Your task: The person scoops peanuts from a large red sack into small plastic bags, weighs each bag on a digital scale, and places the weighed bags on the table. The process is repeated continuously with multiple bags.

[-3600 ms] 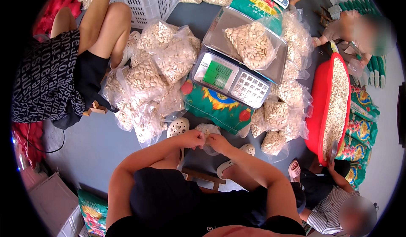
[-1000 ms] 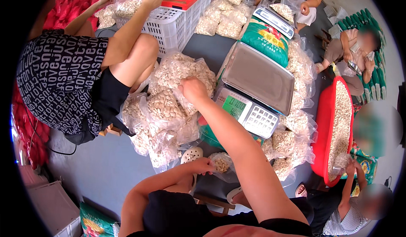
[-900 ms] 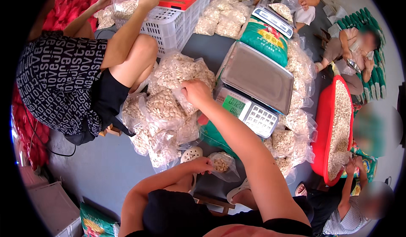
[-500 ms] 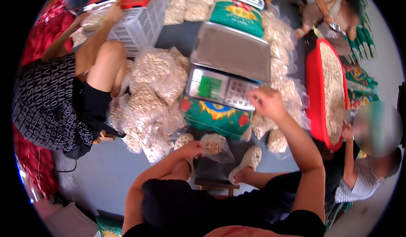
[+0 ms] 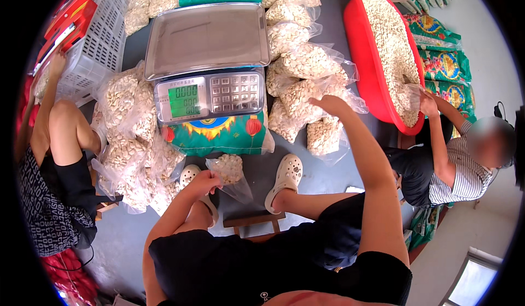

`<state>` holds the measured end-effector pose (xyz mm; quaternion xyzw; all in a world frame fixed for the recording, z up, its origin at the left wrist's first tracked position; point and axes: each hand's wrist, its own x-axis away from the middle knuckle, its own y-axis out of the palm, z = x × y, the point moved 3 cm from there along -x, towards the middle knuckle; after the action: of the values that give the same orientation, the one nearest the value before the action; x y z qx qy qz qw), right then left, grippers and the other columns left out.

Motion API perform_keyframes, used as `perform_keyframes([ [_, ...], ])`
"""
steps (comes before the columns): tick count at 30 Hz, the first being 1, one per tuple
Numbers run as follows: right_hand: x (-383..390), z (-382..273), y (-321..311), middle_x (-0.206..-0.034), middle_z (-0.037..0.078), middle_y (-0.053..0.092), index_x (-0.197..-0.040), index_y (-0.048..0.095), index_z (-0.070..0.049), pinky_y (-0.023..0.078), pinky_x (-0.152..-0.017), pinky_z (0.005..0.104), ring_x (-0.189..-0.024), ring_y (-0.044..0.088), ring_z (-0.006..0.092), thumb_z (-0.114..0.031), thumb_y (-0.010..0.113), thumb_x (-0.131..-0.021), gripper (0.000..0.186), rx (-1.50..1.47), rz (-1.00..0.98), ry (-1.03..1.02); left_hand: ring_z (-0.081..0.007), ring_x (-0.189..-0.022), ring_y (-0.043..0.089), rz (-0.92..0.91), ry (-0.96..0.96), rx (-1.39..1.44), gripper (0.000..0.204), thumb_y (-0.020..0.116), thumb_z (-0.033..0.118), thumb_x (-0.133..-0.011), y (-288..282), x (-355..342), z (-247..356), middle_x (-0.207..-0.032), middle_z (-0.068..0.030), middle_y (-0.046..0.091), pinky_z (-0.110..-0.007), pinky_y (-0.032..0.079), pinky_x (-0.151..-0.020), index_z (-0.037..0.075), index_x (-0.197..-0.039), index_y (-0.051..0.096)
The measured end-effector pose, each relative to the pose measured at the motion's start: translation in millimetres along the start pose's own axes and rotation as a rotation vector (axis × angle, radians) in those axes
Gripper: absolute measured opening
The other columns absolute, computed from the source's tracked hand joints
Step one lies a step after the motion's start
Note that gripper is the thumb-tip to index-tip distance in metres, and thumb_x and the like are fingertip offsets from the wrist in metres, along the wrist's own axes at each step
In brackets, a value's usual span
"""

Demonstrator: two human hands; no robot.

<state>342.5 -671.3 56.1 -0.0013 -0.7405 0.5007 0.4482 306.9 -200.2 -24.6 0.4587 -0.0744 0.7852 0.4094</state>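
**Half-filled bag in one hand, the other out over the pile**

So my left hand (image 5: 203, 184) is pinched shut on the top of a small clear bag (image 5: 229, 170) with a handful of pale seeds in the bottom. The bag hangs low, just in front of the digital scale (image 5: 208, 65), right above my white clogs (image 5: 286, 179).

My right hand (image 5: 328, 105) is stretched forward and to the right, fingers spread loose and holding nothing, hovering over the heap of filled seed bags (image 5: 303, 82) beside the scale. The nearest bag lies just under my palm, its long side running away from me toward the red tub (image 5: 365, 60) of loose seeds. That heap is all on my right side, so my right hand is way closer than my left.
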Motion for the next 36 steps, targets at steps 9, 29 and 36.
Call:
perform_keyframes([
  [9, 31.7, -22.9, 12.7, -0.085, 0.019, 0.064, -0.097, 0.066, -0.001, 0.045, -0.078, 0.0393, -0.089, 0.061, 0.0285, -0.078, 0.042, -0.073, 0.084, -0.252, -0.269, 0.140, -0.0093, -0.048, 0.051, 0.019, 0.006, 0.015, 0.009, 0.059, 0.011, -0.074, -5.2, -18.1, -19.0, -0.063, -0.0045, 0.060, -0.022, 0.035, -0.044, 0.004, -0.069, 0.057],
  [29, 102.3, -56.9, -70.3, -0.052, 0.008, 0.056, -0.061, 0.060, 0.002, 0.043, -0.052, 0.0319, -0.050, 0.054, 0.0151, -0.022, 0.056, -0.082, 0.031, -0.365, 0.572, -0.438, -0.0097, -0.050, 0.052, -0.065, 0.137, -0.050, 0.012, 0.059, 0.016, -0.076, -2.9, -5.9, -22.1, -0.072, -0.0045, 0.063, -0.024, 0.039, -0.046, 0.004, -0.072, 0.059],
  [36, 182.0, -168.6, -161.6, -0.049, -0.001, 0.049, -0.055, 0.054, -0.001, 0.034, -0.045, 0.0261, -0.046, 0.042, 0.0062, -0.020, 0.055, -0.087, 0.037, -0.508, 0.642, -0.720, -0.0093, -0.048, 0.053, -0.066, 0.189, -0.076, 0.017, 0.060, 0.025, -0.075, -5.2, -4.8, -33.1, -0.069, -0.0006, 0.063, -0.024, 0.037, -0.038, 0.009, -0.074, 0.061],
])
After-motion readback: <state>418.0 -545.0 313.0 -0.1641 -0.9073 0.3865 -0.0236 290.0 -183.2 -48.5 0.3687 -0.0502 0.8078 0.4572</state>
